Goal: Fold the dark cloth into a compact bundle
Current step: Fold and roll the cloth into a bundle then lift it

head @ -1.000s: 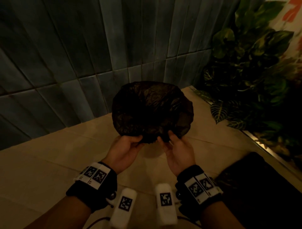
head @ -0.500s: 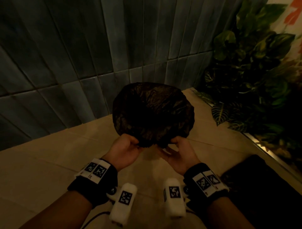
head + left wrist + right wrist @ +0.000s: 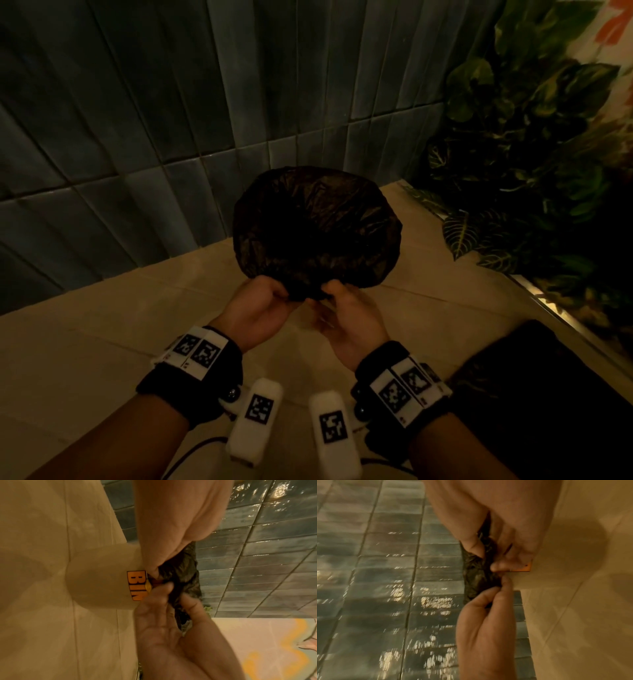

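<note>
The dark cloth (image 3: 318, 229) is a crinkled, rounded dome in the head view, held up in front of me. My left hand (image 3: 277, 291) and right hand (image 3: 334, 289) pinch its gathered near edge side by side, thumbs on top. In the left wrist view my left hand (image 3: 154, 566) and right hand (image 3: 171, 592) squeeze the bunched cloth (image 3: 181, 577) between fingers and thumbs. The right wrist view shows the same pinch, with the right hand (image 3: 488, 561) above the left hand (image 3: 496, 588). Below the cloth stands a white cylinder labelled BIN (image 3: 99, 577).
A blue-grey tiled wall (image 3: 205, 120) rises right behind the cloth. Leafy plants (image 3: 531, 171) fill the right side. A dark flat object (image 3: 548, 394) lies at the lower right on the beige tiled surface (image 3: 85, 342).
My right hand's fingers have gone from lying fairly straight under the cloth edge to pinching it. Both hands have drawn closer together. The cloth dome has hardly shifted.
</note>
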A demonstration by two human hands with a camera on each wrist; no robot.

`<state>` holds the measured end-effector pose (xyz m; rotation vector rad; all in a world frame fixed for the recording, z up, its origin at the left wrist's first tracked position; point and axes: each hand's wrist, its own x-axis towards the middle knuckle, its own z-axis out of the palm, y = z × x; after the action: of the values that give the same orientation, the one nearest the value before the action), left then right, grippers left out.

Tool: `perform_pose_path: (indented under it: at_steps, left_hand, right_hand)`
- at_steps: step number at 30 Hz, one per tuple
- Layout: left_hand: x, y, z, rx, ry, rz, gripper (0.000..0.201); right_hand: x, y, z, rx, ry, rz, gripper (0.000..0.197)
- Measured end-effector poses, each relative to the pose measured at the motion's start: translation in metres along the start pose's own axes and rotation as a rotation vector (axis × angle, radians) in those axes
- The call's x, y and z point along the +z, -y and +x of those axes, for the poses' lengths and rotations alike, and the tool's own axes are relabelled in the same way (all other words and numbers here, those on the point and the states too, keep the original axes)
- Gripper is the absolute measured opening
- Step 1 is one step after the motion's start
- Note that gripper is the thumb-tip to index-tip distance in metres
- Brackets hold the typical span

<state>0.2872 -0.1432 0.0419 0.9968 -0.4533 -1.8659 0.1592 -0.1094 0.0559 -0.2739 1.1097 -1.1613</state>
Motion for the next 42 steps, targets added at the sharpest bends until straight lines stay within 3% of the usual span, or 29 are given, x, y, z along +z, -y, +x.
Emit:
perform_pose_path:
  at_steps: [2,6,9,12,15,16,19,21,25,30,33,36,38,42]
  left_hand:
    - [0.003,-0.003,-0.002,-0.011,0.001,0.019,0.050]
    - [0.010,-0.004,-0.007,0.016,0.000,0.072,0.053]
    - [0.009,-0.007,-0.011,0.046,-0.092,0.059,0.037]
    - [0.005,-0.015,-0.024,0.105,-0.204,0.130,0.022]
    - [-0.003,-0.025,-0.032,0.206,-0.368,0.300,0.027]
    - [-0.004,-0.027,-0.032,0.222,-0.392,0.320,0.034]
    - [0.009,-0.027,-0.033,0.179,-0.289,0.348,0.040]
    - [0.019,-0.022,-0.029,0.198,-0.241,0.382,0.039]
    - [0.024,-0.015,-0.019,0.195,-0.189,0.271,0.038]
    - [0.019,-0.010,-0.017,0.155,-0.103,0.090,0.033]
    - [0.018,-0.007,-0.018,0.142,-0.077,0.067,0.031]
    - [0.014,-0.002,-0.012,0.116,-0.066,0.027,0.042]
    - [0.011,-0.001,-0.009,0.093,-0.076,-0.012,0.047]
    - [0.010,-0.002,-0.010,0.025,-0.118,-0.073,0.029]
  right_hand:
    - [-0.001,0.001,0.001,0.027,0.012,-0.008,0.007]
    - [0.005,0.005,0.003,0.089,0.019,0.114,0.016]
    - [0.001,0.009,0.000,0.107,0.028,0.161,0.019]
    - [-0.013,0.019,-0.012,0.023,0.031,0.153,0.019]
    - [-0.027,0.041,-0.022,-0.128,-0.152,0.103,0.016]
    - [-0.030,0.049,-0.021,-0.163,-0.238,0.045,0.021]
    - [-0.028,0.070,-0.011,-0.205,-0.355,-0.226,0.064]
    - [-0.019,0.074,-0.006,-0.171,-0.287,-0.307,0.069]
    - [-0.011,0.073,-0.005,-0.031,-0.196,-0.280,0.045]
    - [-0.020,0.054,-0.007,0.097,-0.198,-0.363,0.070]
    - [-0.017,0.036,-0.005,0.180,0.055,-0.191,0.057]
    - [-0.014,0.028,0.001,0.117,0.112,-0.034,0.033]
    - [-0.016,0.022,0.006,0.072,0.107,0.000,0.029]
    - [-0.018,0.012,0.011,-0.005,0.119,0.098,0.036]
